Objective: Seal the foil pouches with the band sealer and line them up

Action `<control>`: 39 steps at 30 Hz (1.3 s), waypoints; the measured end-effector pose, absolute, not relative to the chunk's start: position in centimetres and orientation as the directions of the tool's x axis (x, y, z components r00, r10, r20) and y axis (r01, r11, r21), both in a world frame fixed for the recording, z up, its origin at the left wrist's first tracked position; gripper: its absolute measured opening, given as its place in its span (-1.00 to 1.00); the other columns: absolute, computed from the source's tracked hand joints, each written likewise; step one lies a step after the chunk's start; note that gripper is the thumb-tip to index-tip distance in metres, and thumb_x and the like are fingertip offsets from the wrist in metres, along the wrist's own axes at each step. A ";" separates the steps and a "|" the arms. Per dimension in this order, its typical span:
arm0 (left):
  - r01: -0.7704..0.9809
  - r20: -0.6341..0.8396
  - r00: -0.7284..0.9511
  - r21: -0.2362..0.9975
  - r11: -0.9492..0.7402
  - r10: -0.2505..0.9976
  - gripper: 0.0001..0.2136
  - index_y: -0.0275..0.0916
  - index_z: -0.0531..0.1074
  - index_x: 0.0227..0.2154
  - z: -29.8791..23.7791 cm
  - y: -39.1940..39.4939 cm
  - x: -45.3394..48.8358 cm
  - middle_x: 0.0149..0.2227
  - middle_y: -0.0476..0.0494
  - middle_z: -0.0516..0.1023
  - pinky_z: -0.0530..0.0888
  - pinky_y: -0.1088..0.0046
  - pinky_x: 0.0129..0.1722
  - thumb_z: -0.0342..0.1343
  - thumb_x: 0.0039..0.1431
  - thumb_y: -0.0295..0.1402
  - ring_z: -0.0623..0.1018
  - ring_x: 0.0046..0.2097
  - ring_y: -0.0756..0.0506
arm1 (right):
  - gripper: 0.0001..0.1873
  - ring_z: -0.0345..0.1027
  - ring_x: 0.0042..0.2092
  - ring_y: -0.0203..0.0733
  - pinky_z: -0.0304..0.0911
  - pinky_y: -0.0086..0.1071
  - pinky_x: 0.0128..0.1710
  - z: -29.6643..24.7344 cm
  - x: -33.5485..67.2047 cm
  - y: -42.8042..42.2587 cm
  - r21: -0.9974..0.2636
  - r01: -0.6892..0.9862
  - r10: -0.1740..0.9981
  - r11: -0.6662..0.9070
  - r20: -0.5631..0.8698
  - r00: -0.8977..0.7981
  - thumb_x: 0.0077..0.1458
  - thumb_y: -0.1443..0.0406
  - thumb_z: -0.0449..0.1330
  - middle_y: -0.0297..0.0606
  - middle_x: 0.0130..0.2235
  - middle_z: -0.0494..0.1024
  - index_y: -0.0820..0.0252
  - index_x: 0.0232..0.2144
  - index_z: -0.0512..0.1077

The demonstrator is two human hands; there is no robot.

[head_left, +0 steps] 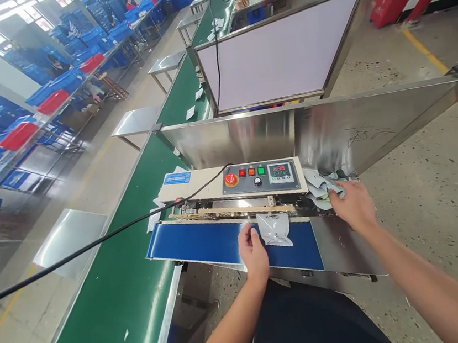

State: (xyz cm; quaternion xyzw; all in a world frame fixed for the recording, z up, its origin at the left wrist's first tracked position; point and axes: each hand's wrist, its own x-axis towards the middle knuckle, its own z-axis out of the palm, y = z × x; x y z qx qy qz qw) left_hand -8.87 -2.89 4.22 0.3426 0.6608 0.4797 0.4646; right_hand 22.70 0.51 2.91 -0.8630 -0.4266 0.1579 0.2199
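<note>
A band sealer (197, 184) with a cream housing, a control panel and a blue conveyor belt (204, 241) stands in front of me. One small silvery-white pouch (275, 229) lies on the belt, its upper edge at the sealing band. Just left of this pouch is my left hand (255, 254), its fingers loosely bent and thumb apart, holding nothing I can see. To the right of the machine, my right hand (354, 204) reaches onto a pile of pouches (318, 187). Its thumb and forefinger are apart at the pile; the other fingers are partly hidden.
A black cable (96, 244) hangs across the view above the machine. A green conveyor (104, 314) runs along the left. Behind the sealer rise a metal partition (242, 139) and a white framed panel (276, 49). Blue and red bins (20, 136) line the far left.
</note>
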 end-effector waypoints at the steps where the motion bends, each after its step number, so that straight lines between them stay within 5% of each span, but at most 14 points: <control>1: 0.032 -0.238 -0.352 0.964 0.265 0.905 -0.49 -0.21 0.67 0.06 4.5 -3.3 -9.2 0.11 -0.39 0.71 0.57 0.11 0.23 0.35 0.31 0.11 0.68 0.15 -0.29 | -0.48 0.51 0.20 0.26 0.46 -0.01 0.11 3.5 23.2 1.8 -0.453 0.722 0.827 -0.524 -0.068 0.558 0.31 0.09 0.17 0.17 0.21 0.61 0.24 0.13 0.66; 4: 0.082 -0.150 -0.238 0.981 0.173 0.960 -0.54 -0.23 0.67 0.00 5.3 -4.4 -8.9 -0.03 -0.35 0.74 0.64 0.19 0.07 0.27 0.41 0.11 0.72 -0.01 -0.24 | -0.60 0.54 0.12 0.17 0.42 -0.10 0.07 5.9 24.1 4.2 -0.431 0.769 0.879 -0.471 -0.153 0.453 0.27 0.20 0.16 0.08 0.15 0.66 0.22 -0.04 0.71; 8: 0.187 0.060 0.061 0.980 -0.070 0.996 -0.65 -0.22 0.69 -0.03 6.6 -5.1 -6.0 -0.12 -0.30 0.75 0.68 0.22 0.00 0.20 0.51 -0.04 0.72 -0.10 -0.20 | -0.72 0.52 -0.29 0.07 0.34 -0.17 -0.25 9.6 25.6 2.5 -0.441 0.765 0.879 -0.470 -0.159 0.448 0.22 0.13 0.23 -0.15 -0.39 0.65 0.11 -0.22 0.70; 11: 0.219 0.278 0.236 0.918 -0.329 0.931 -0.64 -0.20 0.64 0.16 7.6 -4.6 -3.1 0.10 -0.38 0.72 0.64 0.03 0.22 0.25 0.47 -0.13 0.69 0.14 -0.29 | -0.78 0.41 -0.47 -0.04 0.20 -0.23 -0.44 12.2 26.7 -0.9 -0.542 0.748 0.924 -0.383 -0.226 0.309 0.12 0.09 0.33 -0.21 -0.53 0.55 0.07 -0.39 0.64; 14: 0.177 0.328 0.383 0.891 -0.417 0.864 -0.60 -0.19 0.62 0.21 8.2 -4.0 -0.6 0.19 -0.39 0.70 0.52 -0.09 0.39 0.28 0.44 -0.13 0.61 0.32 -0.35 | -0.75 0.34 -0.50 -0.13 0.17 -0.29 -0.49 14.2 25.8 -3.7 -0.688 0.638 0.921 -0.345 -0.378 0.091 0.02 0.05 0.34 -0.27 -0.53 0.53 0.06 -0.51 0.58; 18: 0.101 0.172 0.466 0.964 -0.245 0.868 -0.68 -0.17 0.74 -0.12 7.8 -4.4 0.9 -0.11 -0.29 0.80 0.67 0.18 0.12 0.16 0.54 -0.10 0.75 -0.02 -0.24 | -0.55 0.36 -0.43 -0.13 0.29 -0.32 -0.45 14.9 23.4 -6.1 -0.828 0.337 0.889 -0.449 -0.452 0.075 -0.02 -0.14 0.39 -0.24 -0.48 0.55 0.11 -0.51 0.59; 23: 0.086 -0.114 0.316 0.992 0.091 0.942 -0.53 -0.26 0.72 -0.18 6.1 -5.2 0.2 -0.26 -0.27 0.74 0.60 0.34 -0.19 0.14 0.51 0.06 0.64 -0.27 -0.17 | -0.24 0.63 -0.07 0.22 0.59 -0.09 -0.07 12.6 21.3 -10.3 -0.907 0.037 0.875 -0.420 -0.394 0.282 0.00 -0.41 0.38 0.02 -0.11 0.75 0.10 -0.22 0.75; 28: 0.075 -0.254 0.297 0.967 0.243 0.920 -0.47 -0.29 0.68 -0.27 5.0 -4.7 -0.2 -0.36 -0.18 0.65 0.44 0.44 -0.33 0.24 0.38 0.17 0.51 -0.36 -0.09 | -0.42 0.65 -0.24 0.13 0.59 -0.22 -0.24 9.0 18.5 -12.5 -0.879 0.101 0.796 -0.465 -0.365 0.483 -0.09 -0.25 0.49 -0.06 -0.30 0.74 0.12 -0.35 0.73; 31: 0.100 -0.376 0.257 0.927 0.363 0.890 -0.42 -0.29 0.60 -0.45 4.3 -3.5 0.3 -0.53 -0.06 0.47 0.26 0.47 -0.45 0.30 0.26 0.22 0.32 -0.48 0.00 | -0.49 0.63 -0.36 0.07 0.55 -0.26 -0.37 6.9 17.7 -11.6 -0.838 -0.043 0.653 -0.544 -0.455 0.605 -0.08 -0.15 0.45 -0.10 -0.43 0.68 0.16 -0.37 0.70; 35: 0.054 -0.522 0.175 0.852 0.521 0.835 -0.41 -0.27 0.54 -0.57 2.5 -1.7 0.9 -0.60 0.02 0.37 0.21 0.48 -0.48 0.41 0.04 0.24 0.25 -0.52 0.03 | -0.54 0.60 -0.39 0.02 0.61 -0.20 -0.34 4.5 17.7 -9.6 -0.808 -0.260 0.588 -0.529 -0.569 0.575 -0.20 -0.09 0.49 -0.10 -0.44 0.66 0.15 -0.45 0.61; 39: 0.037 -0.578 0.087 0.816 0.577 0.811 -0.49 -0.28 0.61 -0.54 1.1 -0.6 0.1 -0.60 0.01 0.41 0.31 0.47 -0.43 0.48 -0.04 0.15 0.35 -0.49 -0.02 | -0.53 0.59 -0.40 0.01 0.61 -0.21 -0.37 3.2 16.9 -7.7 -0.800 -0.252 0.640 -0.544 -0.590 0.492 -0.18 -0.10 0.52 -0.12 -0.46 0.63 0.13 -0.46 0.57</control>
